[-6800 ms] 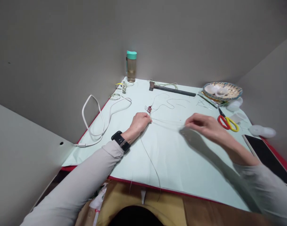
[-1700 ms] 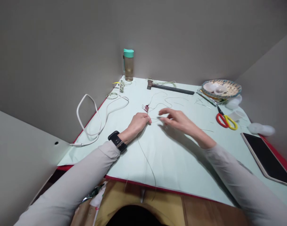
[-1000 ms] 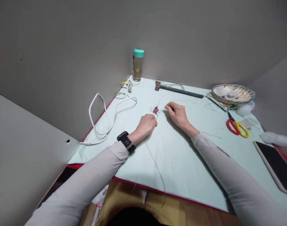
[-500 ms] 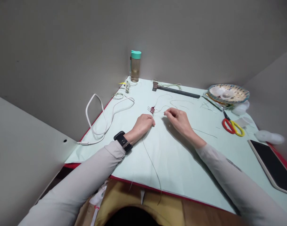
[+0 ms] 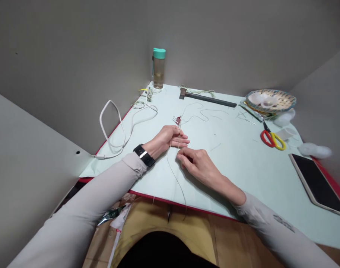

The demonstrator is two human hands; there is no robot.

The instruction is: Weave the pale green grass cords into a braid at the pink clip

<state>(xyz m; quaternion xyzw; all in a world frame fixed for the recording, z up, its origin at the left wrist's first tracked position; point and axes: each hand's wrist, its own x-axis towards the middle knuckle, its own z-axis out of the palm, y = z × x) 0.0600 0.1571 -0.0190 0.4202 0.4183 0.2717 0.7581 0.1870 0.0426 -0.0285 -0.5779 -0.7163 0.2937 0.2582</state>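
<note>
A dark red binder clip (image 5: 178, 120) with wire handles lies on the table, with thin cord (image 5: 175, 178) running from it. Just below the clip, my left hand (image 5: 170, 137) pinches the cord between thumb and forefinger, its other fingers stretched out to the right. One strand crosses those fingers down to my right hand (image 5: 197, 163), whose thumb and forefinger are closed on it. Another strand trails from the left hand over the table's front edge. Behind the clip, loose cord (image 5: 203, 118) curves across the table.
At the back stand a teal-lidded bottle (image 5: 159, 69) and a hammer-like tool (image 5: 211, 100) lying flat. To the right are a woven basket (image 5: 288, 100), red-and-yellow-handled scissors (image 5: 277, 142) and a tablet-like device (image 5: 316, 182). A white cable (image 5: 102, 126) loops at left.
My right hand has moved down and left, drawing a strand across my left hand. The left hand's lower fingers have straightened. The view has shifted slightly.
</note>
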